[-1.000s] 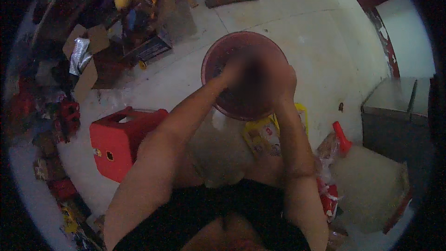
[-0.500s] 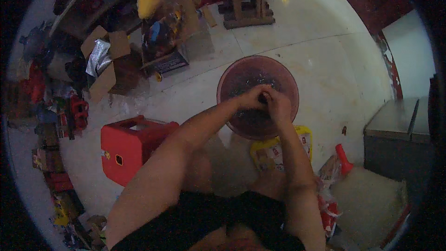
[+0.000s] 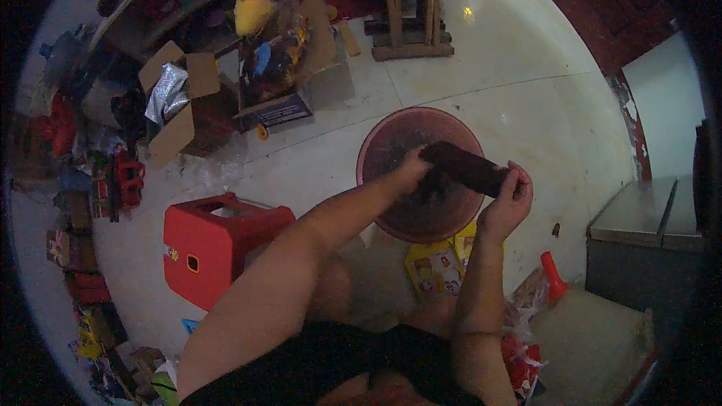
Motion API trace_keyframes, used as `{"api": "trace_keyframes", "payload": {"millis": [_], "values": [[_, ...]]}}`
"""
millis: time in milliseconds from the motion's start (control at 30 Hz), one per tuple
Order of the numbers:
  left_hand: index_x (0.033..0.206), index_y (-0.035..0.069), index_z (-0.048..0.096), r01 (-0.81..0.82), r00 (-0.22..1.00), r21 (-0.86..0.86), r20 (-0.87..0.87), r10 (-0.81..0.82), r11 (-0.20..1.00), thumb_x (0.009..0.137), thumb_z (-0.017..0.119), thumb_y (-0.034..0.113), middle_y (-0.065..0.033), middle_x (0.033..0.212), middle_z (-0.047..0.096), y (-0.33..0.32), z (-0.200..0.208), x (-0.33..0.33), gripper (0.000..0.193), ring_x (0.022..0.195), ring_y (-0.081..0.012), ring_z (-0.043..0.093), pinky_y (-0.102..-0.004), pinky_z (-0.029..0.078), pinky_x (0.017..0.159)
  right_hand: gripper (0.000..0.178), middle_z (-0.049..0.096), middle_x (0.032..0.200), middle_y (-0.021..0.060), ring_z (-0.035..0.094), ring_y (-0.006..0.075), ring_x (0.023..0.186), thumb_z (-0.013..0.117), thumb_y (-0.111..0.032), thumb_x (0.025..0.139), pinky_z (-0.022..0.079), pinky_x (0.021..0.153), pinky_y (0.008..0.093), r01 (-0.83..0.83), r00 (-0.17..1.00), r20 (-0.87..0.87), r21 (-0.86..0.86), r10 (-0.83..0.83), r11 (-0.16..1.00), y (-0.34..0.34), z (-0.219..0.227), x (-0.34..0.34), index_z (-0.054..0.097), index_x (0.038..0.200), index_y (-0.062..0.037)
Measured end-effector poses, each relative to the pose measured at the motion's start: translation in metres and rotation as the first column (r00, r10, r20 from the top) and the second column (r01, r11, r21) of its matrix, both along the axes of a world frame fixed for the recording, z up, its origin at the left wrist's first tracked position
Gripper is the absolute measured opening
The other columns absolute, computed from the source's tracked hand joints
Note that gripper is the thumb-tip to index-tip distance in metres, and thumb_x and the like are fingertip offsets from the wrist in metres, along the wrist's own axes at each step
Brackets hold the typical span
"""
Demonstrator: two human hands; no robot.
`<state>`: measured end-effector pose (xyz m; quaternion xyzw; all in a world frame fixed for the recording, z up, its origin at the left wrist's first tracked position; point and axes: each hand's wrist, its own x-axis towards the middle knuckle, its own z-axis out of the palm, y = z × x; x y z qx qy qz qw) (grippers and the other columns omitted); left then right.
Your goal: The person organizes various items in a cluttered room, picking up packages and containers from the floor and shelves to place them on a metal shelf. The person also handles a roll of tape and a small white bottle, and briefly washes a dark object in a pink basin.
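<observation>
A dark strip of cloth (image 3: 462, 168), possibly a sock, is stretched between my hands above a reddish-brown basin (image 3: 382, 141). My left hand (image 3: 412, 169) is closed on one end, over the middle of the basin. The other end is pinched in my right hand (image 3: 511, 199), just outside the basin's right rim. Inside the basin lies something dark, too dim to make out. The cloth hides part of the basin's right side.
To the left stands a red plastic stool (image 3: 203, 244). A yellow patterned stool (image 3: 436, 269) is at the basin's near edge. Open cardboard boxes (image 3: 274, 113) and a wooden stool (image 3: 410, 15) stand farther off. A grey cabinet (image 3: 639, 256) is at the right.
My hands were close together over the basin. My right hand has moved right and slightly nearer, drawing the dark cloth out between them. The whole view has shifted slightly.
</observation>
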<state>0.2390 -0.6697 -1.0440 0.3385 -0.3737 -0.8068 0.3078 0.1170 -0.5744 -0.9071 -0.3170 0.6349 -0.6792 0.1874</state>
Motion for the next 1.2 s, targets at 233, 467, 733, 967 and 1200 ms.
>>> {"api": "trace_keyframes", "payload": {"millis": [233,467,733,967,1200], "values": [[0.12,0.005,0.043,-0.188,0.982,0.087,0.029,0.186,0.978,0.069,0.057,-0.006,-0.0118,0.106,0.054,-0.007,-0.017,-0.018,0.054,0.096,-0.0232,0.053,-0.0329,0.046,0.078,0.05,0.056,0.109,0.0117,0.055,0.0282,0.096,0.043,-0.046,0.086,0.043,0.087,0.0393,-0.354,0.405,0.911,0.081,0.074,0.932,-0.006,-0.13,-0.04,0.052,0.112,-0.0045],[0.123,0.015,0.034,0.152,0.985,0.078,0.071,-0.158,0.985,0.069,0.057,-0.002,-0.0105,0.104,0.049,0.004,0.012,-0.007,0.061,0.093,-0.0243,0.051,-0.0366,0.046,0.078,0.052,0.049,0.12,0.0111,0.05,0.0272,0.107,0.042,-0.05,0.084,0.041,0.09,0.043,-0.425,0.001,0.9,-0.394,0.436,0.815,-0.034,-0.188,-0.011,0.045,0.122,-0.0139],[0.11,0.009,0.05,0.017,0.999,0.277,0.035,-0.027,0.961,0.079,0.056,0.025,-0.0081,0.099,0.056,-0.017,-0.065,0.018,0.036,0.09,-0.0219,0.053,-0.0352,0.043,0.081,0.051,0.057,0.109,0.0046,0.054,0.0216,0.098,0.041,-0.055,0.084,0.048,0.077,0.0367,-0.554,0.14,0.969,-0.092,0.202,0.828,-0.023,-0.121,0.024,0.052,0.115,-0.0169],[0.097,0.01,0.061,-0.02,0.995,0.366,-0.084,0.055,0.93,0.078,0.054,0.024,-0.008,0.093,0.061,-0.025,-0.032,0.007,0.025,0.088,-0.0226,0.055,-0.0381,0.043,0.083,0.057,0.051,0.119,0.0077,0.048,0.0275,0.109,0.048,-0.056,0.082,0.042,0.087,0.0472,-0.515,-0.013,0.988,-0.139,0.154,0.846,-0.015,-0.125,0.034,0.046,0.121,-0.0157],[0.103,0.009,0.06,0.117,0.991,0.401,-0.107,-0.081,0.908,0.08,0.054,0.031,-0.0041,0.095,0.06,-0.031,0.002,0.008,0.032,0.09,-0.0204,0.052,-0.0352,0.043,0.08,0.052,0.053,0.11,0.012,0.049,0.0307,0.104,0.054,-0.046,0.079,0.037,0.092,0.0568,-0.758,0.06,0.997,0.018,0.042,0.652,0.001,-0.122,0.03,0.049,0.116,-0.0105]]}}
